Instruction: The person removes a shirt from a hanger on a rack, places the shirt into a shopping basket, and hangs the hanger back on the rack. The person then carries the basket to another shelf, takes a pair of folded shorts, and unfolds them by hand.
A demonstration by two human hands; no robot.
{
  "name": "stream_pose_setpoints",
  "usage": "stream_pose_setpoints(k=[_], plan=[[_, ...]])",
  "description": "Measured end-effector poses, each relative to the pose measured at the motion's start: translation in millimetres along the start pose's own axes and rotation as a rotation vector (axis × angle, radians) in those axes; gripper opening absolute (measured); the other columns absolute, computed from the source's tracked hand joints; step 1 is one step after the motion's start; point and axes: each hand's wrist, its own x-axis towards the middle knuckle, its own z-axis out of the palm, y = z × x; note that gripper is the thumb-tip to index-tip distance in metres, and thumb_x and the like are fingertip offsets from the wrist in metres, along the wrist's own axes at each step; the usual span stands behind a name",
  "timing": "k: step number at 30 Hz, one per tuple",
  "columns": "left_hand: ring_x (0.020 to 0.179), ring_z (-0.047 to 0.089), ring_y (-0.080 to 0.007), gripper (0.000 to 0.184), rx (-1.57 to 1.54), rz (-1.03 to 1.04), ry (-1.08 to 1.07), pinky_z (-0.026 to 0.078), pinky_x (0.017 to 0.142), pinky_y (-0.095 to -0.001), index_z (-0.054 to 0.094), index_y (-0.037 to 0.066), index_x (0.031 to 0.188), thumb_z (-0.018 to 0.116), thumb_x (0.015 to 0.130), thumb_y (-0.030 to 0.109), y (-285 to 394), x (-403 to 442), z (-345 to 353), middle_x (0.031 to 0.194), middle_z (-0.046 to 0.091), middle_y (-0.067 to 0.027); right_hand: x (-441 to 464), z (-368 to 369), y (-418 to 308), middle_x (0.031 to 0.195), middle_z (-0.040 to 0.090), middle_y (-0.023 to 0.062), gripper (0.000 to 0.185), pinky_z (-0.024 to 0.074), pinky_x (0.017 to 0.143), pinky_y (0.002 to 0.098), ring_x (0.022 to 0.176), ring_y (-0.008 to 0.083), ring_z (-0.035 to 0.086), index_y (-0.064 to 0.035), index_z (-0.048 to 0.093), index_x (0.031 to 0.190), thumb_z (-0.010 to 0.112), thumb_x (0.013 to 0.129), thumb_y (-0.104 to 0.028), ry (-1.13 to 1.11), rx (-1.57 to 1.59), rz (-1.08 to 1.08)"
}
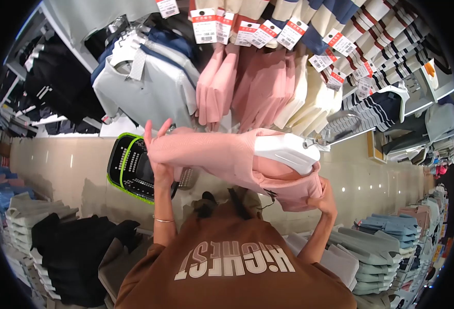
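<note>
A pink garment (211, 154) is stretched sideways in front of my body, with a white hanger (288, 150) inside its collar and the metal hook pointing right. My left hand (157, 149) is at the garment's left end, the thumb side against the fabric and some fingers stretched up past its edge. At the lower right, my right hand (325, 198) grips the fabric near the open neck, fingers wrapped round it. A small dark mark shows on the garment near that hand.
Beyond my hands hang grey shirts (144, 82), pink garments (263, 87) and striped ones with price tags (205, 26). A black basket with a green rim (114, 177) is at the left. Folded clothes (366, 252) lie stacked at both sides near me.
</note>
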Motion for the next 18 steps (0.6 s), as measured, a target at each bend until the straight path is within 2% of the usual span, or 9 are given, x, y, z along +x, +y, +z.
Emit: stream_pose_setpoints(k=[2, 3, 6, 7, 9, 12, 14, 17, 18], plan=[[0.102, 0.056, -0.0253, 0.092, -0.006, 0.027, -0.149, 0.045, 0.089, -0.0367, 0.024, 0.002, 0.134, 0.068, 0.068, 0.05, 22.6, -8.0, -12.4, 0.115, 0.053, -0.0197, 7.3, 5.3, 6.0, 0.087, 0.06, 0.0024, 0.048, 0.0438, 0.075, 0.0235, 0.08, 0.0087, 0.053, 0.0063, 0.059, 0.098, 0.06, 0.051, -0.002, -0.045, -0.007, 0.038], [0.09, 0.061, -0.024, 0.086, 0.094, -0.012, -0.057, 0.048, 0.083, -0.0348, 0.04, -0.001, 0.123, 0.074, 0.062, 0.048, 32.9, -12.2, -14.7, 0.102, 0.06, -0.018, 11.8, 7.7, 7.5, 0.087, 0.06, 0.0025, 0.047, 0.044, 0.075, 0.0237, 0.08, 0.0089, 0.053, 0.0064, 0.059, 0.098, 0.06, 0.052, -0.002, -0.069, -0.012, 0.055], [0.089, 0.06, -0.0205, 0.066, 0.19, 0.056, -0.11, 0.047, 0.08, -0.0316, 0.054, -0.005, 0.108, 0.074, 0.062, 0.038, 42.2, -19.3, -34.7, 0.095, 0.062, -0.0156, 24.3, 16.7, 6.2, 0.085, 0.06, 0.0018, 0.045, 0.0444, 0.074, 0.0241, 0.079, 0.0083, 0.053, 0.0058, 0.059, 0.098, 0.06, 0.053, -0.002, -0.117, 0.013, 0.036], [0.087, 0.059, -0.0176, 0.053, 0.209, 0.07, -0.061, 0.046, 0.079, -0.0287, 0.06, -0.006, 0.096, 0.074, 0.063, 0.033, 46.4, -23.7, -33.8, 0.093, 0.062, -0.0119, 29.2, 20.4, 4.8, 0.084, 0.061, 0.0019, 0.044, 0.0446, 0.073, 0.0243, 0.078, 0.0082, 0.053, 0.0056, 0.06, 0.097, 0.062, 0.054, -0.002, -0.129, -0.073, 0.033], [0.085, 0.058, -0.016, 0.052, 0.27, 0.059, -0.018, 0.045, 0.079, -0.0274, 0.059, -0.005, 0.097, 0.074, 0.063, 0.032, 48.6, -32.1, -30.0, 0.092, 0.062, -0.01, 43.6, 28.7, -1.6, 0.082, 0.061, 0.002, 0.041, 0.0449, 0.071, 0.0247, 0.076, 0.0079, 0.053, 0.005, 0.06, 0.096, 0.064, 0.055, -0.002, -0.146, -0.246, 0.026], [0.084, 0.056, -0.0129, 0.046, 0.341, 0.072, 0.005, 0.043, 0.078, -0.0253, 0.059, -0.004, 0.098, 0.074, 0.066, 0.026, 44.6, -41.1, -25.5, 0.089, 0.06, -0.0065, 62.5, 55.9, -17.1, 0.079, 0.062, 0.003, 0.034, 0.0453, 0.067, 0.0259, 0.073, 0.0079, 0.052, 0.0043, 0.061, 0.091, 0.066, 0.058, -0.001, -0.086, -0.249, -0.036], [0.083, 0.055, -0.0124, 0.045, 0.369, 0.099, 0.045, 0.043, 0.077, -0.0248, 0.059, -0.003, 0.099, 0.074, 0.067, 0.025, 41.7, -44.0, -18.7, 0.088, 0.059, -0.0055, 70.5, 76.8, -20.5, 0.076, 0.062, 0.0038, 0.03, 0.0455, 0.065, 0.0267, 0.072, 0.0082, 0.052, 0.0043, 0.062, 0.089, 0.065, 0.059, 0.002, -0.07, -0.134, -0.135], [0.088, 0.054, -0.0126, 0.04, 0.316, 0.074, 0.086, 0.042, 0.08, -0.0254, 0.057, -0.003, 0.103, 0.072, 0.072, 0.02, 51.8, -37.0, -22.9, 0.096, 0.058, -0.0063, 76.0, 86.2, -27.8, 0.073, 0.062, 0.0039, 0.027, 0.0454, 0.063, 0.0268, 0.07, 0.008, 0.052, 0.0047, 0.062, 0.086, 0.064, 0.059, 0.004, -0.061, -0.092, -0.267], [0.091, 0.053, -0.0128, 0.04, 0.385, 0.116, 0.139, 0.042, 0.082, -0.0256, 0.056, -0.003, 0.105, 0.071, 0.074, 0.018, 53.3, -34.7, -19.6, 0.099, 0.056, -0.0068, 75.5, 87.2, -31.0, 0.072, 0.062, 0.0038, 0.026, 0.0453, 0.062, 0.0267, 0.069, 0.0078, 0.052, 0.0048, 0.062, 0.085, 0.064, 0.059, 0.005, -0.061, -0.098, -0.306]])
